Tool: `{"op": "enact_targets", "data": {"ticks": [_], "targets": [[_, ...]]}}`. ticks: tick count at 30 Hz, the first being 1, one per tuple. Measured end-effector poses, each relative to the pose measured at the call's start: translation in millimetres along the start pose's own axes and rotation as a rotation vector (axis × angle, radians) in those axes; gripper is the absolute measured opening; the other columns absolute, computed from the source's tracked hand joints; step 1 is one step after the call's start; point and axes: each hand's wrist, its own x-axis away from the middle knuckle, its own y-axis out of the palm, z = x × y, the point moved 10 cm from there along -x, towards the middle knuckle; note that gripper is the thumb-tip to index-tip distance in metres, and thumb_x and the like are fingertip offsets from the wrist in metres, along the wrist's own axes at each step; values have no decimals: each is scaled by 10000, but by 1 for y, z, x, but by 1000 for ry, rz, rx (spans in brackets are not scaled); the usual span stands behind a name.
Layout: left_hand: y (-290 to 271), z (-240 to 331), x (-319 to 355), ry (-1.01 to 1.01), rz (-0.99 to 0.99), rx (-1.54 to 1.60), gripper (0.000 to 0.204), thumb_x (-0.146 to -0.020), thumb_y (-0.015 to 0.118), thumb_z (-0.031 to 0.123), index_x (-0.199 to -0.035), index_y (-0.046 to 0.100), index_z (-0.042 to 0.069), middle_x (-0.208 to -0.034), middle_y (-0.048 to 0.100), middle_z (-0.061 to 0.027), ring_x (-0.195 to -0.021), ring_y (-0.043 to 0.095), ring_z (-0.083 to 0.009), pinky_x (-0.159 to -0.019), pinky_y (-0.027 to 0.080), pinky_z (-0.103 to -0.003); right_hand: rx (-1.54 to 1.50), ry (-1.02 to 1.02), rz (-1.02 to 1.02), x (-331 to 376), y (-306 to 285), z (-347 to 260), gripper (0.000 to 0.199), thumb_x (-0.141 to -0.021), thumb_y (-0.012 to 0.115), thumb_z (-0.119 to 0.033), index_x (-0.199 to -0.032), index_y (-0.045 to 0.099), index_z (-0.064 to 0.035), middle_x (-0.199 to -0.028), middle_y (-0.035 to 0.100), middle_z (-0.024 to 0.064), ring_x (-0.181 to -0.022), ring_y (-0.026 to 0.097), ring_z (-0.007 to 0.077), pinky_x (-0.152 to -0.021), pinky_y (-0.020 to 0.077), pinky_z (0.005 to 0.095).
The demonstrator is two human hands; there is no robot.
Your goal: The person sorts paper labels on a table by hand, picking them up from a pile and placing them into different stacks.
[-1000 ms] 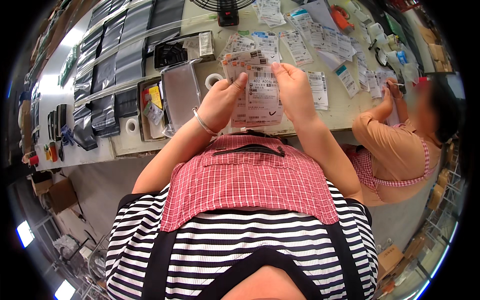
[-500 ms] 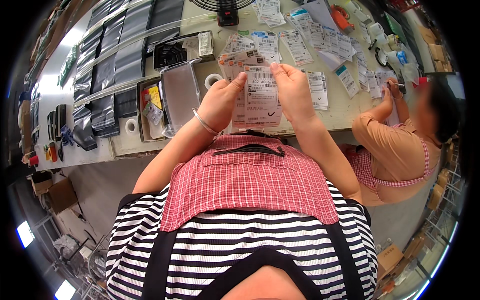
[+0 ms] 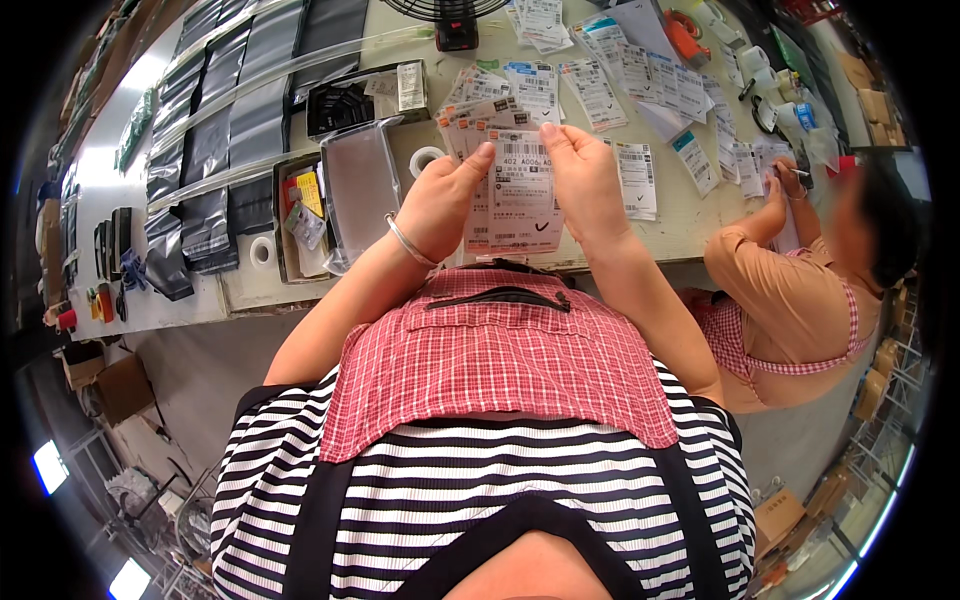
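A small stack of printed shipping labels (image 3: 523, 205) is held upright between my two hands, just above the table's near edge. My left hand (image 3: 447, 200), with a bangle at the wrist, pinches the stack's left side, thumb on top. On the other side my right hand (image 3: 588, 185) grips the upper right edge, its thumb tip on the front label. The front label bears a barcode and a hand-drawn tick. Most of the fingers are hidden behind the stack. Beyond it, more labels (image 3: 535, 88) lie spread on the table.
Left of my hands are a lidless clear plastic box (image 3: 360, 195), a tape roll (image 3: 263, 253) and a black tray (image 3: 345, 110). Dark plastic bags (image 3: 255, 130) hang over the table's left part. A fan (image 3: 455, 30) stands at the far side. A co-worker (image 3: 790, 260) writes at the right.
My hands and the label stack stay almost in place. The co-worker's hand has shifted slightly.
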Motion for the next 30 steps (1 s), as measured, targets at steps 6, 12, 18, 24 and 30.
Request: {"op": "enact_targets", "data": {"ticks": [6,12,18,24,30], "targets": [[-7,4,-2,-79,25,98,460,-1021,539,372,-1075,646,-72,-947,697,-107,-832,655,-157,-737,540,-297,-16,-21,64,-3,-22,0,333,-1028,553,-239,-1071,666,71,-898,690,46,-777,579,65,-703,472,219],[-26,6,-15,-86,11,441,428,-1016,545,316,-1237,554,-51,-1135,666,-147,-1015,666,-268,-867,558,-416,141,83,214,-14,-59,66,349,-982,564,-268,-996,690,57,-796,699,141,-725,620,186,-704,494,339],[-34,2,-22,-107,13,460,398,-1004,572,294,-1223,564,-39,-1153,661,-145,-1023,667,-271,-887,561,-440,435,-23,58,-17,-19,117,295,-966,559,-250,-1053,692,-2,-872,710,220,-811,682,350,-753,510,408],[-37,1,-18,-105,57,421,382,-991,600,285,-1180,584,-46,-1097,679,-137,-973,678,-250,-851,568,-407,314,-142,87,-14,-13,50,335,-989,564,-304,-1136,672,-23,-969,720,183,-826,687,306,-758,523,361],[-16,0,-16,-168,-46,315,418,-982,614,292,-1206,575,-58,-1108,673,-143,-979,676,-233,-840,568,-373,-281,-25,-205,4,22,0,459,-1042,511,-374,-1275,567,17,-1166,647,66,-1034,597,150,-886,472,281]]}}
